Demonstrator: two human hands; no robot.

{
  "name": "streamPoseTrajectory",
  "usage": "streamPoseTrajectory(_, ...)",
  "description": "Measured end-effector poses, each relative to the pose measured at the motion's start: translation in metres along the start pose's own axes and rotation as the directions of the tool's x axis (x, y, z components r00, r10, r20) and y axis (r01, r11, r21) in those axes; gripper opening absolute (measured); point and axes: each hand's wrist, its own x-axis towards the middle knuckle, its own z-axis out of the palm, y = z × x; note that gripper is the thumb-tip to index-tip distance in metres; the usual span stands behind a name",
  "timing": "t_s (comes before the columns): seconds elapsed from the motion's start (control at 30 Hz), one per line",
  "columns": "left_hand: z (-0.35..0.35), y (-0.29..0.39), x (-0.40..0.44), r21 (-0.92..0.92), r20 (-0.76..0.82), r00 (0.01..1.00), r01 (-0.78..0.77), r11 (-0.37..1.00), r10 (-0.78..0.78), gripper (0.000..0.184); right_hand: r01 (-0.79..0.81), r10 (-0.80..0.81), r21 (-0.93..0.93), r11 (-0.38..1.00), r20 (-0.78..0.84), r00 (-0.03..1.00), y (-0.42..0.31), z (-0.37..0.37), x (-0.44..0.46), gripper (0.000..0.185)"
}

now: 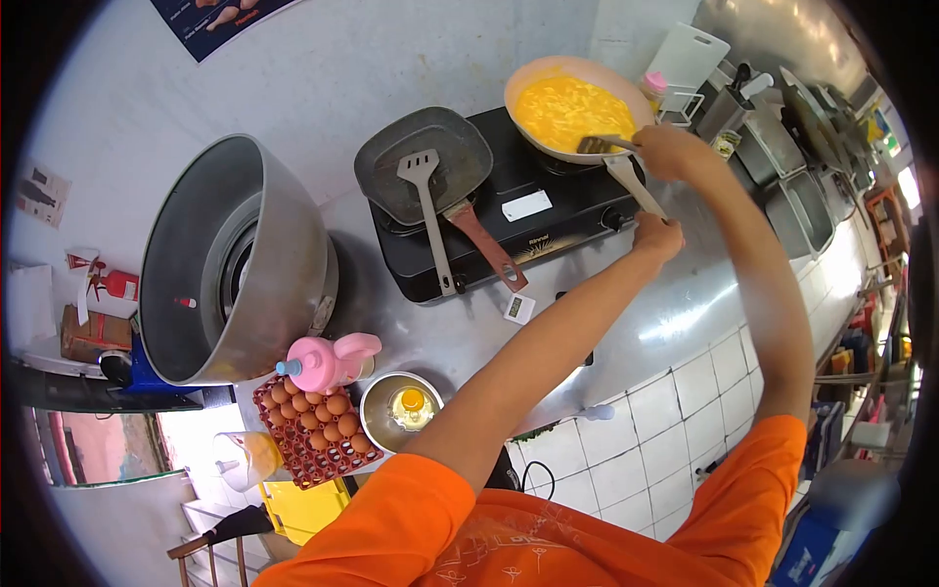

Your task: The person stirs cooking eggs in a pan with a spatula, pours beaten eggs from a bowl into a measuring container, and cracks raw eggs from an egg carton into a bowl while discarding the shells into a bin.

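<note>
My left hand (657, 238) is closed round the light handle (634, 186) of a frying pan (526, 70) on the stove's right burner. Yellow beaten egg (567, 106), partly set in lumps, covers the pan's bottom. In my right hand (677, 154) is a spatula (604, 144), its dark slotted blade tilted at the near right edge of the egg. On the left burner sits a square grill pan (381, 161) with a brown handle. A grey slotted turner (427, 210) lies across it.
The black gas stove (411, 264) stands on a steel counter (675, 313). A small timer (519, 309) lies before it. To the left are a large metal pot (293, 254), a pink bottle (318, 364), an egg tray (309, 472) and a bowl (376, 421) with a cracked egg (412, 401).
</note>
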Motion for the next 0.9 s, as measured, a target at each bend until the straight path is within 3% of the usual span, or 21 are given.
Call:
streamPoseTrajectory(0.07, -0.002, -0.005, 0.006, -0.055, 0.015, 0.999, -0.042, 0.998, 0.043, 0.049, -0.076, 0.076, 0.018, 0.997, -0.012, 0.997, -0.030, 0.009, 0.004, 0.027)
streamPoseTrajectory(0.1, -0.003, -0.001, 0.003, -0.052, 0.010, 0.999, -0.047, 0.998, 0.047, 0.049, -0.117, 0.120, 0.043, 0.992, -0.097, 0.988, -0.039, 0.011, 0.004, 0.028)
streamPoseTrajectory(0.23, -0.004, 0.007, -0.004, 0.070, -0.004, 1.000, -0.001, 0.998, 0.002, 0.059, -0.155, 0.178, 0.108, 0.982, -0.250, 0.952, -0.043, 0.022, 0.038, 0.028)
streamPoseTrajectory(0.3, -0.004, -0.001, 0.006, 0.092, -0.024, 1.000, -0.005, 0.996, 0.007, 0.065, -0.168, 0.189, 0.107, 0.980, -0.240, 0.952, -0.040, 0.023, 0.062, 0.029)
streamPoseTrajectory(0.53, -0.002, -0.002, 0.012, 0.029, 0.024, 0.999, 0.024, 0.999, -0.025, 0.058, -0.250, 0.282, 0.150, 0.957, -0.262, 0.923, -0.040, 0.016, 0.092, 0.030)
streamPoseTrajectory(0.67, 0.003, -0.004, 0.012, 0.018, 0.040, 0.999, 0.036, 0.999, -0.037, 0.055, -0.237, 0.274, 0.167, 0.957, -0.255, 0.927, -0.013, 0.036, 0.115, 0.029)
streamPoseTrajectory(0.73, 0.002, -0.003, 0.014, 0.012, 0.037, 0.998, 0.044, 0.999, -0.044, 0.053, -0.136, 0.223, 0.244, 0.960, -0.374, 0.900, 0.016, 0.043, 0.122, 0.029)
streamPoseTrajectory(0.8, 0.003, -0.001, 0.016, 0.009, 0.020, 0.999, 0.048, 0.999, -0.049, 0.051, 0.068, 0.006, 0.233, 0.970, -0.300, 0.954, 0.062, 0.027, 0.118, 0.033)
streamPoseTrajectory(0.87, 0.004, 0.006, 0.007, -0.012, -0.067, 0.997, 0.032, 0.999, -0.032, 0.045, -0.027, 0.105, 0.427, 0.904, -0.162, 0.981, 0.050, -0.028, 0.045, 0.034)
streamPoseTrajectory(0.9, 0.003, 0.006, 0.008, -0.021, -0.064, 0.997, 0.035, 0.999, -0.036, 0.045, -0.101, 0.128, 0.437, 0.894, -0.032, 0.991, 0.056, -0.049, 0.023, 0.034)
